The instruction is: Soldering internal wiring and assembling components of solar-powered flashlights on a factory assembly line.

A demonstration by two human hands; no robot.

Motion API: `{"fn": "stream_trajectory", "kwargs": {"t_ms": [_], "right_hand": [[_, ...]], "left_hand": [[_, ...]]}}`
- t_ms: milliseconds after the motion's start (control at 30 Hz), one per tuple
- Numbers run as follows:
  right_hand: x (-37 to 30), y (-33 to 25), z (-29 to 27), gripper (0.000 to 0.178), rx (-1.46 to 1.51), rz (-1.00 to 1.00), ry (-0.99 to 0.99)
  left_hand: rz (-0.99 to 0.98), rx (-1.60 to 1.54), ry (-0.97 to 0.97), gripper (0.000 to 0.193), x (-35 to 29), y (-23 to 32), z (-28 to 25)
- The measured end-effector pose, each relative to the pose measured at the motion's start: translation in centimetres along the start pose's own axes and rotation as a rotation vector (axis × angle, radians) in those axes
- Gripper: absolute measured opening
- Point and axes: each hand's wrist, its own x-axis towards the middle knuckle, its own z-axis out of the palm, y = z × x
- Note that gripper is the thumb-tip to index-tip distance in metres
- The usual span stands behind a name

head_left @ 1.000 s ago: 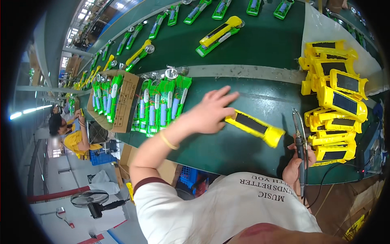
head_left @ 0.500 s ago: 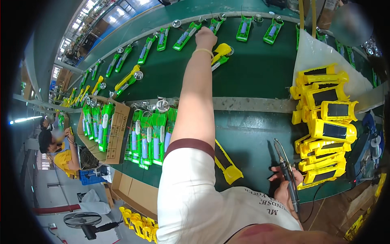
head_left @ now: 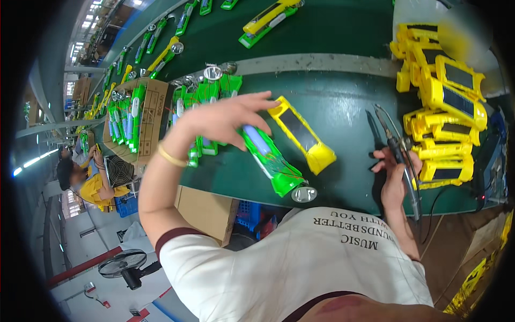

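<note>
My left hand [head_left: 230, 119] is over the near part of the bench, its thumb and some fingers around one end of a green flashlight housing [head_left: 266, 161]. The index finger stretches toward a yellow cover. In the housing lie a blue battery cell and thin red wires; a round silver reflector [head_left: 304, 194] sits at its near end, by the bench edge. Just right of it lies the yellow cover [head_left: 300, 134] with a dark panel. My right hand [head_left: 395, 180] grips a soldering iron [head_left: 399, 155], tip pointing away from me, with a thin bent tube alongside.
Yellow covers [head_left: 450, 91] are stacked at the right. Several green housings [head_left: 206, 96] stand left of centre, others in a cardboard box [head_left: 154, 121]. Beyond a grey rail [head_left: 322, 63], a green belt carries more flashlights. A co-worker [head_left: 91, 185] sits far left; a fan [head_left: 126, 265] is below.
My left hand has come back from the far belt to the near bench, now at the green housing. The view has tilted nearer. My right hand still holds the soldering iron.
</note>
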Motion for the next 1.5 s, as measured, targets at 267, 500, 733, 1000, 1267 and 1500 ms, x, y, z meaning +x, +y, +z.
{"fn": "stream_trajectory", "kwargs": {"t_ms": [267,500,733,1000,1267,1500], "right_hand": [[-0.7,0.1,-1.3,0.035,0.141,-0.186,0.072],[-2.1,-1.8,-2.3,0.039,0.140,-0.308,0.096],[-2.8,-1.9,-1.2,0.029,0.225,-0.117,0.039],[-4.3,-1.2,-1.3,0.027,0.183,0.089,0.012],[-4.2,-0.6,-1.2,0.029,0.046,0.015,-0.129],[-4.1,-0.1,-1.4,0.029,-0.035,0.007,-0.144]], "left_hand": [[-0.169,0.224,0.854,0.058,5.4,5.4,14.0],[-0.249,0.293,0.882,0.060,5.1,5.9,14.6],[0.103,0.338,1.091,0.025,8.1,7.7,15.2],[-0.001,0.067,0.983,0.014,8.7,7.7,14.4],[-0.084,-0.002,0.924,0.017,8.6,7.9,13.7],[-0.083,0.033,0.877,0.015,8.5,8.1,13.1]]}}
